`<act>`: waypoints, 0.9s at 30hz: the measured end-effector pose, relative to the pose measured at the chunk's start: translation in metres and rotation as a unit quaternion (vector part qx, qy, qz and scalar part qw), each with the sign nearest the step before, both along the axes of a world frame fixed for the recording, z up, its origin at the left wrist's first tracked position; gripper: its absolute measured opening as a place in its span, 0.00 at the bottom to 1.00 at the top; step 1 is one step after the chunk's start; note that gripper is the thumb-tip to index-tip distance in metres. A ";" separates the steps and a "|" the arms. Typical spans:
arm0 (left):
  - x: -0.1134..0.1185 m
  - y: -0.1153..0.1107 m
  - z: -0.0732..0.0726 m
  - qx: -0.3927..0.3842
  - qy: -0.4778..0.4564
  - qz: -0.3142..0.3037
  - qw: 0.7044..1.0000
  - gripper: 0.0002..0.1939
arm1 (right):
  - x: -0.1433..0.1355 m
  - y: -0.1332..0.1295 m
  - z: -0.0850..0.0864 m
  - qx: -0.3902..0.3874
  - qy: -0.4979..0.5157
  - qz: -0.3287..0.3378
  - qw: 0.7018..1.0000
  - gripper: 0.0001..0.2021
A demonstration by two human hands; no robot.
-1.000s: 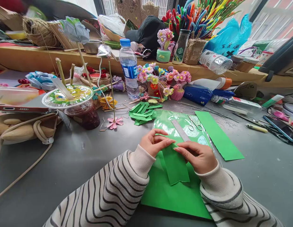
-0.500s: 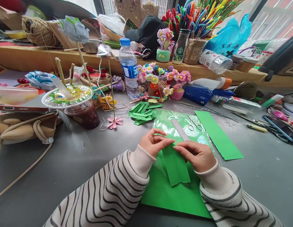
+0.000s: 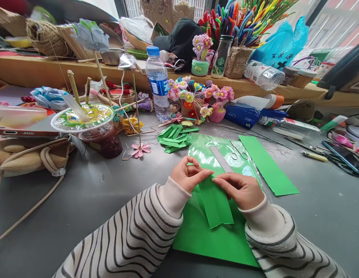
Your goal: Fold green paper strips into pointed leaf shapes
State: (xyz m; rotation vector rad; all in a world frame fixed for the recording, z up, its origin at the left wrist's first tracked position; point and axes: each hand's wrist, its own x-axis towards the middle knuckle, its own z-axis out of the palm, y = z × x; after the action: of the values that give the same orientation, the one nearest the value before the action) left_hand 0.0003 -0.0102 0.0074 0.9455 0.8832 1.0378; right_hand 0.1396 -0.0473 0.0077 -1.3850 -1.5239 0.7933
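Two hands (image 3: 183,174) pinch one green strip (image 3: 217,206) (one ruler (image 3: 220,158), one scissors (image 3: 234,156) beyond).

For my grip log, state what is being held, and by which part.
The left hand and the right hand together pinch a green rectangular paper strip by its far end, away from the person's body.

Low in the frame, the paper strip (image 3: 216,204) is bright green, as is the sheet (image 3: 214,247) below it, while the sleeves (image 3: 130,231) are cream with wavy black stripes. The tabletop (image 3: 110,204) is grey, and toward the left a paper flower (image 3: 141,150) is pink and a cup lid (image 3: 96,113) carries a green and yellow print. Along the top, the cap (image 3: 179,40) is black, the plastic bag (image 3: 286,43) turquoise with black lettering, and the pipe cleaners (image 3: 227,25) red, orange, blue and yellow.
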 end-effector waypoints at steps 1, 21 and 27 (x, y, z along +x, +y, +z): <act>0.000 0.000 0.000 0.004 0.000 0.001 1.000 0.16 | 0.000 0.000 0.000 -0.007 0.003 -0.001 1.000 0.07; -0.001 0.003 -0.003 -0.021 -0.007 -0.053 0.998 0.14 | 0.001 0.002 0.003 -0.109 0.023 0.024 0.993 0.10; -0.002 0.003 -0.003 -0.021 -0.007 -0.057 0.998 0.13 | 0.001 0.003 0.002 -0.115 0.036 0.018 0.993 0.10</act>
State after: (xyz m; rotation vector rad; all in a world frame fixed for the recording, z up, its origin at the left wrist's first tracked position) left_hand -0.0013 -0.0070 0.0047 0.9403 0.8270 0.9241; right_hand 0.1410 -0.0446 0.0096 -1.4808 -1.4386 1.0577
